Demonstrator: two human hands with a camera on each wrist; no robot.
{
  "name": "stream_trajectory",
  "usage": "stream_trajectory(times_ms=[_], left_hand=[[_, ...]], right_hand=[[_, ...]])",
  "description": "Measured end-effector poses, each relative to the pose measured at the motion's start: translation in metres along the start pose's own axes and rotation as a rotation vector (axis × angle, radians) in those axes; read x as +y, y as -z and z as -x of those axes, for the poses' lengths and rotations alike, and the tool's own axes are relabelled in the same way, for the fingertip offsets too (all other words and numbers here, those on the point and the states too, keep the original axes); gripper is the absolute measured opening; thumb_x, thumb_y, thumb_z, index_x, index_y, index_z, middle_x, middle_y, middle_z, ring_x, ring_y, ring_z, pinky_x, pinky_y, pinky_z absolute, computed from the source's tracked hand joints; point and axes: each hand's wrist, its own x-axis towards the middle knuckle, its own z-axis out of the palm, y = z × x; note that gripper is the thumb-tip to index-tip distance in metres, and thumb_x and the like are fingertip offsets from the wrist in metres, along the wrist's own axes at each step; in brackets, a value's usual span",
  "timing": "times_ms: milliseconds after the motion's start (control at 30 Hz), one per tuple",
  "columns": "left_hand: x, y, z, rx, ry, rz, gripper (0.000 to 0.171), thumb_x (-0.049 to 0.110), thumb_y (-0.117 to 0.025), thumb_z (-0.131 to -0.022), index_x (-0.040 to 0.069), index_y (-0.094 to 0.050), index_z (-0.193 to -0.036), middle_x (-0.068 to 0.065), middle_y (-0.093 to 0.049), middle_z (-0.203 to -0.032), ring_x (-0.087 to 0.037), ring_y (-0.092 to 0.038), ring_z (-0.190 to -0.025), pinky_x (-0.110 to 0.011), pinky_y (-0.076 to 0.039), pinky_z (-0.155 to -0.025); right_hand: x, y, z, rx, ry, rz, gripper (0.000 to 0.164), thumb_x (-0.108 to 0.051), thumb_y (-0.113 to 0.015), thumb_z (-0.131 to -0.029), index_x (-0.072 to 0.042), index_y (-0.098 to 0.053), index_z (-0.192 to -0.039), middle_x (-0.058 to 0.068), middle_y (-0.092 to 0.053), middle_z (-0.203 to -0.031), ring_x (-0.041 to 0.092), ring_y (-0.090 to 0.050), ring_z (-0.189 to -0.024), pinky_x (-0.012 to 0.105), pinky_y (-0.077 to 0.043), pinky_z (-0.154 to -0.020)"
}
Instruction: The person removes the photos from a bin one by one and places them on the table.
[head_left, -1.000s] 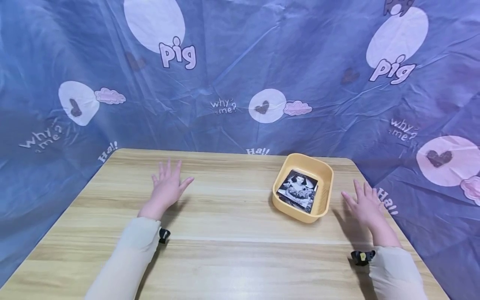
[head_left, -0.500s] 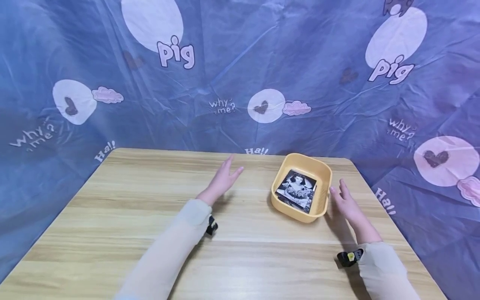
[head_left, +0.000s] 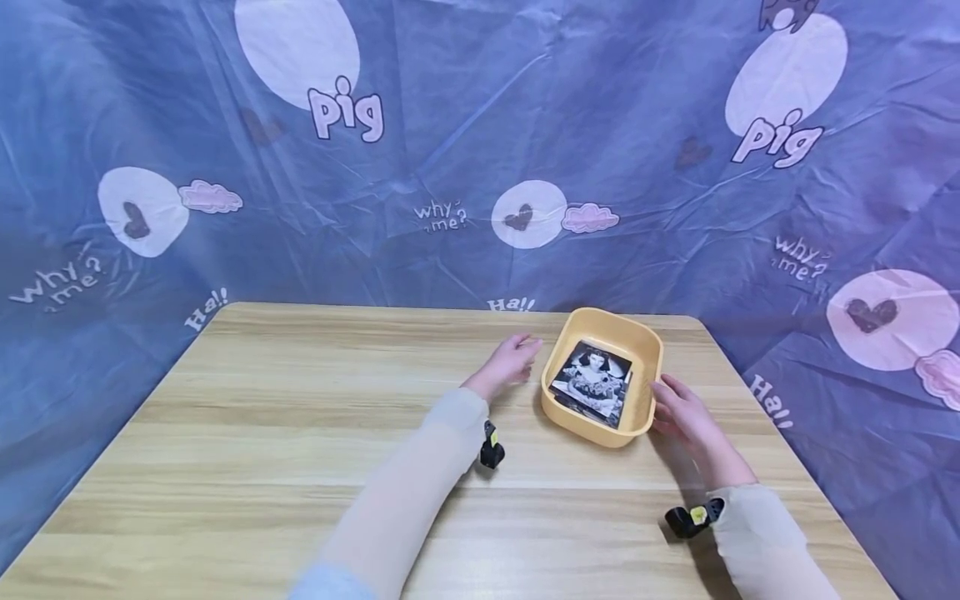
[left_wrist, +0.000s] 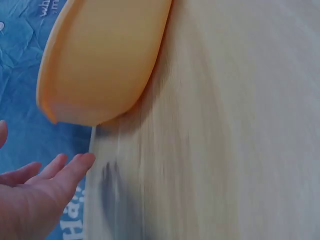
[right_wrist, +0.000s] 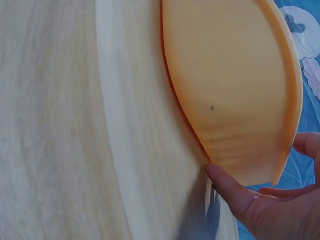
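A yellow plastic basket (head_left: 643,400) stands on the wooden table, right of the middle. Inside it lies a small stack of black-and-white photo cards (head_left: 597,379), the top one showing a person's portrait. My right hand (head_left: 686,421) is at the basket's right side; in the right wrist view, a fingertip (right_wrist: 216,171) meets the lower edge of the basket wall, and another digit is near the rim. To the left of the basket, my left hand (head_left: 510,363) is apart from it with loosely bent fingers, holding nothing. The left wrist view shows a gap between those fingers and the basket wall.
The wooden table (head_left: 300,400) ends at the back against a blue printed cloth (head_left: 420,158), which also hangs along the sides. The basket stands close to the table's far right corner. Black wrist cameras sit on both sleeves.
My left hand has swept right across the table from the far left to near the basket. My right hand has moved left to the basket's right wall. The basket has stayed in place.
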Motion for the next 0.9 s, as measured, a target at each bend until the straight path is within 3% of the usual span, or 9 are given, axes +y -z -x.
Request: stream_trajectory(times_ms=[100,167,233,600,800,900], left_hand=[[-0.001,-0.010,-0.007,-0.059,0.055,0.049,0.057,0.028,-0.054,-0.099,0.006,-0.036,-0.148,-0.022,-0.050,-0.140,-0.035,-0.051,-0.127,-0.046,-0.049,-0.103],[-0.002,-0.015,-0.010,-0.108,0.081,0.063,0.055,0.027,-0.054,-0.099,0.006,-0.038,-0.147,-0.020,-0.051,-0.141,-0.034,-0.053,-0.126,-0.046,-0.051,-0.101],[-0.004,-0.018,-0.014,-0.139,0.106,0.073,0.054,0.026,-0.055,-0.099,0.006,-0.040,-0.146,-0.020,-0.052,-0.140,-0.033,-0.055,-0.124,-0.045,-0.052,-0.099],[-0.004,-0.011,-0.010,-0.148,0.136,0.021,0.050,0.016,-0.052,-0.098,0.012,-0.040,-0.147,-0.020,-0.055,-0.137,-0.036,-0.057,-0.121,-0.048,-0.054,-0.095],[-0.006,0.007,-0.006,-0.191,0.145,0.008,0.056,0.012,-0.056,-0.095,0.015,-0.039,-0.148,-0.020,-0.055,-0.136,-0.038,-0.058,-0.118,-0.046,-0.057,-0.089],[-0.006,0.020,0.000,-0.205,0.157,0.028,0.059,0.009,-0.057,-0.094,0.017,-0.038,-0.149,-0.021,-0.054,-0.136,-0.038,-0.058,-0.119,-0.045,-0.059,-0.087]], right_hand=[[0.001,0.000,-0.001,-0.004,-0.003,-0.031,0.079,-0.035,-0.042,-0.102,0.000,0.007,-0.153,0.004,-0.063,-0.115,-0.006,-0.061,-0.084,0.018,-0.056,-0.079],[0.001,0.000,-0.001,-0.008,-0.007,-0.064,0.078,-0.033,-0.044,-0.102,-0.001,0.006,-0.153,-0.013,-0.062,-0.099,-0.004,-0.063,-0.084,0.019,-0.057,-0.077],[0.000,-0.001,-0.001,-0.015,-0.007,-0.091,0.078,-0.030,-0.044,-0.102,-0.002,0.007,-0.153,-0.018,-0.060,-0.092,-0.004,-0.063,-0.084,0.020,-0.057,-0.077],[-0.005,-0.007,0.000,-0.065,0.005,-0.178,0.078,-0.016,-0.044,-0.098,-0.005,0.009,-0.153,-0.015,-0.063,-0.090,0.002,-0.064,-0.086,0.025,-0.057,-0.077],[-0.007,-0.013,-0.002,-0.097,-0.005,-0.152,0.078,-0.014,-0.046,-0.096,-0.007,0.007,-0.154,-0.009,-0.062,-0.099,0.005,-0.063,-0.090,0.029,-0.057,-0.079],[-0.009,-0.020,-0.003,-0.118,-0.009,-0.128,0.080,-0.013,-0.047,-0.096,-0.008,0.006,-0.155,0.000,-0.062,-0.110,0.005,-0.063,-0.093,0.031,-0.057,-0.083]])
